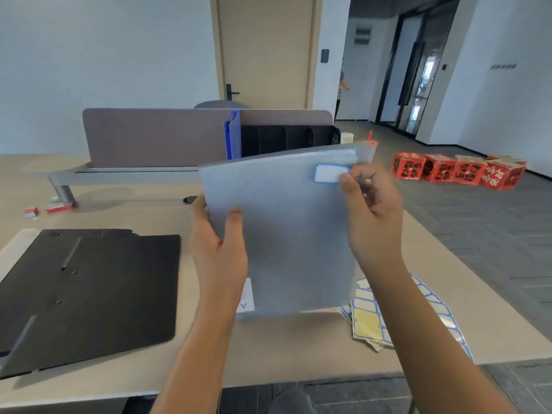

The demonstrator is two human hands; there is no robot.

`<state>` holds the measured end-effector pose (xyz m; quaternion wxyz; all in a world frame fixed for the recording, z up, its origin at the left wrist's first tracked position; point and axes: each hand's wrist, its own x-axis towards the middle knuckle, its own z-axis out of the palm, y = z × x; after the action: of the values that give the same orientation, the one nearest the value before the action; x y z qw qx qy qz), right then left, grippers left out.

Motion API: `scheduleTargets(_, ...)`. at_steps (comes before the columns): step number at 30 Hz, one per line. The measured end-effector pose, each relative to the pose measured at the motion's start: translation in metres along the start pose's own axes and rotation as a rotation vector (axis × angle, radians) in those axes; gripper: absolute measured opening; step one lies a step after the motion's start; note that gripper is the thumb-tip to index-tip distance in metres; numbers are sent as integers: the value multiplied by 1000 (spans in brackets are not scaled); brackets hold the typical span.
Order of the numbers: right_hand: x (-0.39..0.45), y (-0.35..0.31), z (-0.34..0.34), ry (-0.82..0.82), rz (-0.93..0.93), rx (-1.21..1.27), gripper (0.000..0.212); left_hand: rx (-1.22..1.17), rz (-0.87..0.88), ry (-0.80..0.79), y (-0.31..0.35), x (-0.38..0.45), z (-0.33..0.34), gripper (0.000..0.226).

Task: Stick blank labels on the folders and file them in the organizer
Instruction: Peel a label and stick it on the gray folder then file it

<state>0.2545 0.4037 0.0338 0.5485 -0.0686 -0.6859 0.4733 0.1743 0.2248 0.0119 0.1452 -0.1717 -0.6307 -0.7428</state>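
Observation:
I hold a grey folder point(286, 234) up above the table, tilted towards me. My left hand point(219, 243) grips its left edge, thumb on the front. My right hand point(370, 210) holds the right edge, thumb beside a blank blue-bordered label point(328, 173) stuck near the folder's top right corner. Label sheets point(370, 318) lie on the table under my right forearm. A black organizer point(286, 138) stands at the back against the divider, with a blue folder point(233, 134) upright in its leftmost slot.
Black flat panels point(89, 294) lie on the table point(268, 348) to the left. A grey desk divider point(155, 135) runs across the back. Red boxes point(457, 171) sit on the floor at right. A white paper marked "A" point(246, 303) peeks from under the folder.

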Motion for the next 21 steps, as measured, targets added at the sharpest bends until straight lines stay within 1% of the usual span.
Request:
scheduleTargets(2, -1, 0, -4, -5, -14, 7, 17, -7, 32, -13, 4, 2, 2, 43)
scheduleTargets(4, 0, -4, -8, -19, -33, 26, 12, -10, 65, -17, 11, 7, 6, 50)
scheduleTargets(7, 3, -7, -13, -44, -74, -25, 11, 38, 118, -6, 24, 19, 14, 59)
scheduleTargets(9, 6, -7, -16, -57, -131, -73, 8, 62, 143, -8, 33, 24, 19, 51)
scheduleTargets(12, 8, -5, -19, -80, -226, -139, 7, 132, 157, 3, 36, 28, 24, 16)
scheduleTargets(13, 8, -4, -19, -82, -240, -151, 7, 158, 166, 9, 35, 29, 25, 12)
scheduleTargets(18, 6, -2, -20, -48, -247, -132, 2, 294, 183, 0, 35, 36, 25, 20)
scheduleTargets(21, -1, -2, -23, -25, -206, -84, 8, 353, 179, 9, 34, 42, 25, 22)
